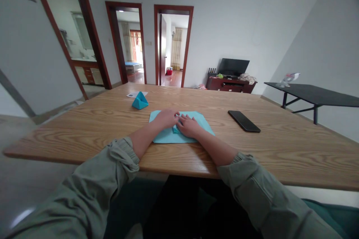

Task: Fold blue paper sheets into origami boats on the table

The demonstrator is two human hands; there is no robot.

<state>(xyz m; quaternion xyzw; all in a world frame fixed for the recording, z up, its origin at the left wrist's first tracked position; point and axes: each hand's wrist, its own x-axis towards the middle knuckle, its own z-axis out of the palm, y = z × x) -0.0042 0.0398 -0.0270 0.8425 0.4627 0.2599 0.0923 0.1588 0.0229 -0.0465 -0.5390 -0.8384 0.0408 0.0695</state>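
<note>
A light blue sheet (168, 136) lies flat on the wooden table in front of me, with a smaller folded turquoise piece (175, 129) on it, mostly covered by my hands. My left hand (167, 118) rests over the sheet, its fingers bent together near that piece; what they hold, if anything, is hidden. Beside it, touching or nearly touching, my right hand (189, 125) lies palm down on the folded piece with its fingers spread. A folded blue paper pyramid (140, 101) stands behind and to the left of the sheet.
A printed card (134, 94) lies behind the pyramid. To the right of the sheet is a black phone (243, 121). The wooden table (112, 123) has its near edge just before me. Farther off stand a black table (314, 92) and a television on a red cabinet (217, 84).
</note>
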